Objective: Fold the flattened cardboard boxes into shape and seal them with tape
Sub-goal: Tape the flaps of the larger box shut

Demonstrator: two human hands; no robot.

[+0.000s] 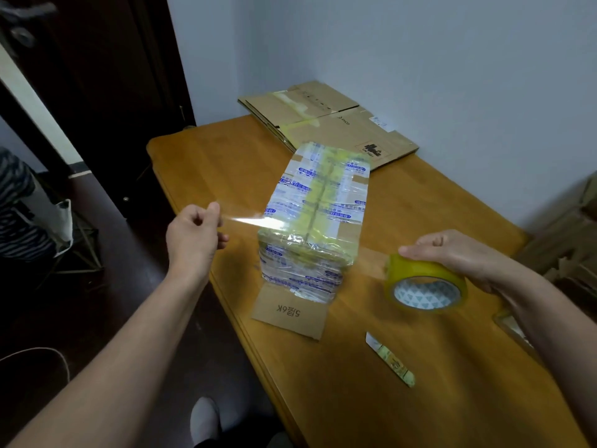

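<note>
Two hands are at work over the wooden table [323, 383], and I take them from the left. The left hand [193, 234] is raised beyond the table's left edge. Its thumb and forefinger pinch the free end of a clear tape strip [252, 221], and the other fingers are loosely curled.

The strip runs rightward, pulled taut, to the near top edge of the box [316, 202]. This box stands folded in the middle of the table, its top and near face crossed with layers of printed and yellowish tape. I cannot tell from this view whether the strip touches the cardboard. One flap [290, 315] at the near bottom lies flat on the table, unsealed. Far behind the box, by the wall, lie the flattened boxes [339, 130], not yet folded.

Right of the box and nearer to me, a cutter [391, 358] lies on the table. Further right the tape roll [426, 286] is held tilted just over the surface, with the right hand [458, 253] curled over its top and gripping it.

I judge the step to be sealing, since a length of tape is spanned between the two hands across the near end of the box. Next I would lower the strip squarely onto the seam and press it down with flat fingers so no wrinkle forms. Then it must be cut. The cutter lies near the right hand, which must first let go of the roll.
</note>
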